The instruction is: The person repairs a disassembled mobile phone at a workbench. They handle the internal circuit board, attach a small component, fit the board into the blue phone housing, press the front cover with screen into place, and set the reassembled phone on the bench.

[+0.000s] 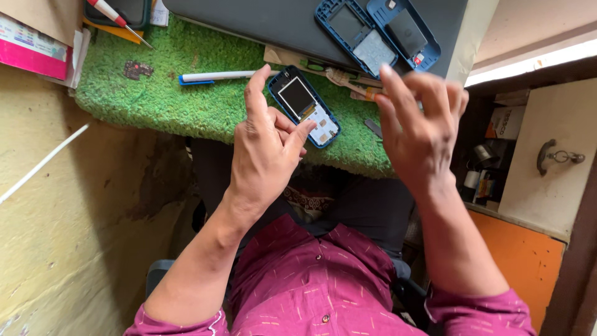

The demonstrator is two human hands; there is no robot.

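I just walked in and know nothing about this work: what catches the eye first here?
The opened blue phone with its bare screen, lying on the green mat. The left hand hovers beside it, and the right hand is raised to its right. Two blue phone shells lie on a grey slab behind.
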